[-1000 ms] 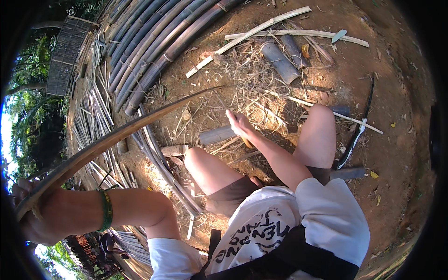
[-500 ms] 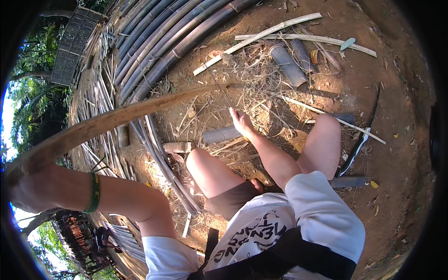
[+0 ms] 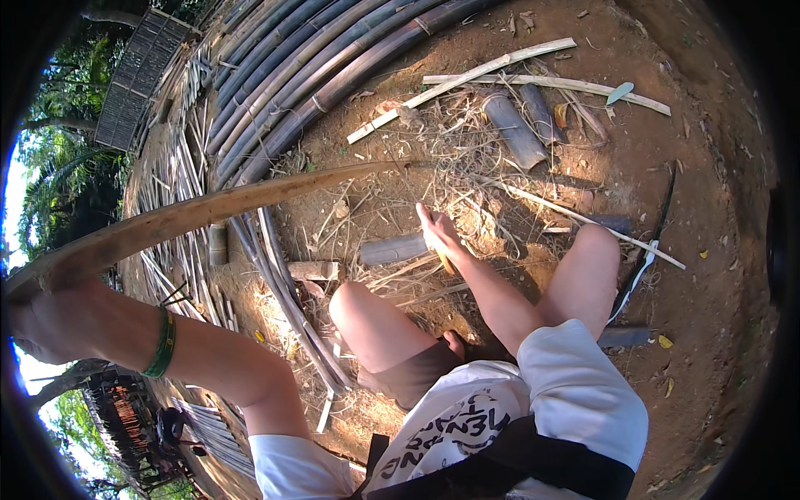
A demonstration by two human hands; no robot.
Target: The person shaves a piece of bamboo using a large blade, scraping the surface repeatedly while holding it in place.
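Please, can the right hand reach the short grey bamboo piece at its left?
Probably yes: the right hand appears close beside the bamboo piece, with nothing visible between them, though it grips an orange-brown handle.

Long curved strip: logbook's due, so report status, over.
Left hand gripping strip at near end. Right hand closed around a tan handle. Loose shavings littering the ground ahead.

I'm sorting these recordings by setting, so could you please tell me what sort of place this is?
It looks like an outdoor bamboo-working yard: long bamboo poles lie side by side on bare earth, with pale split strips and shavings nearby, and leafy trees beyond.
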